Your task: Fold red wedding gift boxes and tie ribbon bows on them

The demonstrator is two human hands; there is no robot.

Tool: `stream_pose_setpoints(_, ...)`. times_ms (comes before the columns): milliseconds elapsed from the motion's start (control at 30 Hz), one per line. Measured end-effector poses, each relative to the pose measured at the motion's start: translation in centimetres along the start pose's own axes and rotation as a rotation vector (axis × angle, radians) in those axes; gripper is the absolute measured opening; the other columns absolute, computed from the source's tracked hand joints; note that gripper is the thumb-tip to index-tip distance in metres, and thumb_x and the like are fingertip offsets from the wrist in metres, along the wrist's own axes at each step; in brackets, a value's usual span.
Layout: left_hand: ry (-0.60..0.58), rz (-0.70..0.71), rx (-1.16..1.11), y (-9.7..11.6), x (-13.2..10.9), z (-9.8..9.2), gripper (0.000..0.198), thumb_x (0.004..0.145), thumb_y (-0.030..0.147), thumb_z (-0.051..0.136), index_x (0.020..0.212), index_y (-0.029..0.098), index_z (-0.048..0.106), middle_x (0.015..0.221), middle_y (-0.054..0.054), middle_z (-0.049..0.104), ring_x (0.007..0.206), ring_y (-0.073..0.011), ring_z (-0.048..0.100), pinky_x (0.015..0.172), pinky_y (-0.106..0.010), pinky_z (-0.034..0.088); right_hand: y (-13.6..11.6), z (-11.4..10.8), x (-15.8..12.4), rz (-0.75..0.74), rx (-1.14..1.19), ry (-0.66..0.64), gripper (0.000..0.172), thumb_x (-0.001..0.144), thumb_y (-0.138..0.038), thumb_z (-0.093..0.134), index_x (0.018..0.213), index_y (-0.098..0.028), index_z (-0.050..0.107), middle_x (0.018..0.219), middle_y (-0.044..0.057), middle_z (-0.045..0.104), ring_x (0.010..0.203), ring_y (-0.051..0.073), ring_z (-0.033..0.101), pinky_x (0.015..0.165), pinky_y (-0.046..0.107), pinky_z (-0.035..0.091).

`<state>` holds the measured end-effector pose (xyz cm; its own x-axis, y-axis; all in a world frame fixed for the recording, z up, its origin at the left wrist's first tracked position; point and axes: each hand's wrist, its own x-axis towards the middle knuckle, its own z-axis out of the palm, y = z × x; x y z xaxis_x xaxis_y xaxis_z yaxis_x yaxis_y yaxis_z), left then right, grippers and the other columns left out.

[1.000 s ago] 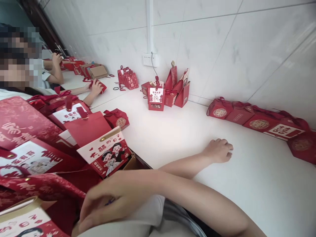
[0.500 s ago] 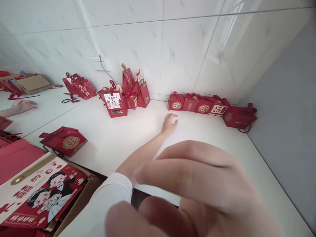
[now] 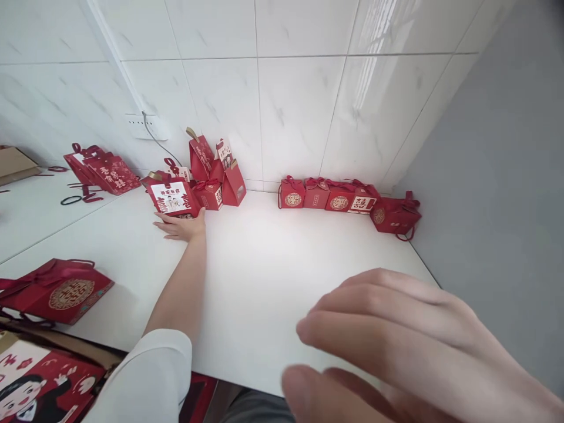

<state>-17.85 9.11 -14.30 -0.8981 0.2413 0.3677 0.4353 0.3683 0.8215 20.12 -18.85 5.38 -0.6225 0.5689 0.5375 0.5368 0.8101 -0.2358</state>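
Note:
My left hand (image 3: 183,227) reaches across the white table to the foot of a red candy box (image 3: 174,197) with a white front panel and a ribbon loop. Its fingers are spread along the box's lower front, with the thumb by the right corner. More red boxes, one with a bow (image 3: 210,194) and one tall and peaked (image 3: 233,183), stand close beside it. Large in the foreground at lower right, my right hand (image 3: 396,341) hangs over the table, fingers stretched and thumb apart, holding nothing.
A row of red boxes (image 3: 315,194) lines the tiled wall, ending at a tilted box (image 3: 395,214) by the grey panel (image 3: 476,176). Flat red boxes (image 3: 103,170) and black-handled scissors (image 3: 71,200) lie left. A larger red box (image 3: 66,291) sits near left, above a carton of printed bags (image 3: 48,385).
My left hand has moved left from near the wall row to the white-fronted box. My right hand has shifted right and its fingers have straightened. The view has turned right.

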Motion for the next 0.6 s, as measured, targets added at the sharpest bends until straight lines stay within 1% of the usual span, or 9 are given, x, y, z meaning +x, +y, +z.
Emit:
stream_pose_setpoints(67, -0.010, 0.009, 0.012, -0.2, 0.7, 0.7, 0.130, 0.056, 0.046, 0.083, 0.146, 0.011, -0.003, 0.151, -0.028, 0.012, 0.143, -0.0341, 0.011, 0.114, -0.058, 0.007, 0.3, 0.0, 0.0, -0.019, -0.014, 0.049, 0.027, 0.082, -0.031, 0.054, 0.093, -0.050, 0.070, 0.066, -0.001, 0.066, 0.069, 0.024, 0.066, 0.047, 0.032, 0.052)
stream_pose_setpoints(133, -0.006, 0.007, 0.012, -0.2, 1.0, 0.6, 0.124, 0.057, 0.044, 0.083, 0.145, 0.010, 0.002, 0.146, -0.026, 0.023, 0.141, -0.0339, 0.018, 0.114, -0.056, 0.008, 0.3, 0.2, -0.3, -0.018, -0.073, 0.064, 0.026, 0.083, -0.032, 0.054, 0.100, -0.046, 0.069, 0.069, 0.000, 0.066, 0.070, 0.024, 0.066, 0.049, 0.032, 0.054)
stream_pose_setpoints(233, 0.051, -0.018, -0.053, 0.4, 0.6, -0.5, 0.110, 0.066, 0.045, 0.076, 0.144, 0.008, 0.007, 0.136, -0.024, 0.036, 0.132, -0.0337, 0.035, 0.112, -0.053, 0.021, 0.2, 0.2, -0.5, -0.027, -0.083, 0.050, 0.026, 0.087, -0.027, 0.052, 0.107, -0.036, 0.067, 0.073, 0.003, 0.067, 0.068, 0.021, 0.065, 0.056, 0.031, 0.056)
stream_pose_setpoints(300, 0.097, 0.106, -0.129, 0.9, -0.1, -1.5, 0.095, 0.078, 0.040, 0.064, 0.145, 0.006, 0.006, 0.138, -0.024, 0.034, 0.131, -0.0306, 0.036, 0.111, -0.047, 0.027, 0.5, 0.1, -0.5, -0.035, -0.052, 0.014, 0.025, 0.090, -0.026, 0.049, 0.108, -0.032, 0.065, 0.076, 0.004, 0.068, 0.068, 0.020, 0.065, 0.061, 0.031, 0.056)
stream_pose_setpoints(367, 0.075, 0.360, -0.177, 1.7, -1.3, -2.1, 0.087, 0.083, 0.035, 0.056, 0.145, 0.005, 0.003, 0.146, -0.024, 0.024, 0.138, -0.0280, 0.027, 0.113, -0.042, 0.025, 1.3, -0.1, -0.3, -0.010, -0.024, -0.048, 0.025, 0.092, -0.028, 0.047, 0.112, -0.030, 0.062, 0.082, 0.005, 0.069, 0.070, 0.019, 0.065, 0.064, 0.031, 0.055)
stream_pose_setpoints(400, 0.021, 0.500, -0.194, 2.1, -2.2, -2.2, 0.089, 0.081, 0.035, 0.057, 0.145, 0.004, 0.003, 0.149, -0.024, 0.019, 0.141, -0.0277, 0.021, 0.115, -0.041, 0.023, 1.9, -0.2, -0.1, 0.018, -0.011, -0.087, 0.026, 0.093, -0.030, 0.046, 0.115, -0.030, 0.060, 0.086, 0.005, 0.069, 0.072, 0.019, 0.065, 0.065, 0.030, 0.055)
stream_pose_setpoints(467, -0.165, 0.730, -0.265, 3.0, -4.9, -2.1, 0.097, 0.076, 0.042, 0.061, 0.145, 0.001, 0.006, 0.151, -0.025, 0.016, 0.142, -0.0304, 0.017, 0.116, -0.040, 0.022, 3.4, -0.1, 0.2, 0.091, 0.017, -0.174, 0.029, 0.094, -0.035, 0.046, 0.121, -0.029, 0.056, 0.095, 0.005, 0.069, 0.076, 0.019, 0.066, 0.067, 0.030, 0.054)
stream_pose_setpoints(533, -0.409, 0.910, -0.428, 3.9, -8.7, -1.8, 0.105, 0.071, 0.056, 0.061, 0.144, 0.000, 0.010, 0.149, -0.027, 0.019, 0.140, -0.0345, 0.023, 0.113, -0.042, 0.026, 5.3, 0.4, 0.7, 0.193, 0.025, -0.238, 0.033, 0.094, -0.039, 0.047, 0.125, -0.029, 0.052, 0.102, 0.006, 0.067, 0.082, 0.020, 0.066, 0.067, 0.030, 0.053)
stream_pose_setpoints(600, -0.698, 0.992, -0.563, 4.7, -12.8, -1.8, 0.104, 0.074, 0.066, 0.051, 0.146, 0.003, 0.010, 0.148, -0.026, 0.023, 0.136, -0.0346, 0.030, 0.109, -0.043, 0.033, 7.2, 1.1, 1.1, 0.345, -0.034, -0.258, 0.036, 0.093, -0.042, 0.047, 0.126, -0.027, 0.050, 0.106, 0.007, 0.066, 0.086, 0.022, 0.066, 0.065, 0.030, 0.052)
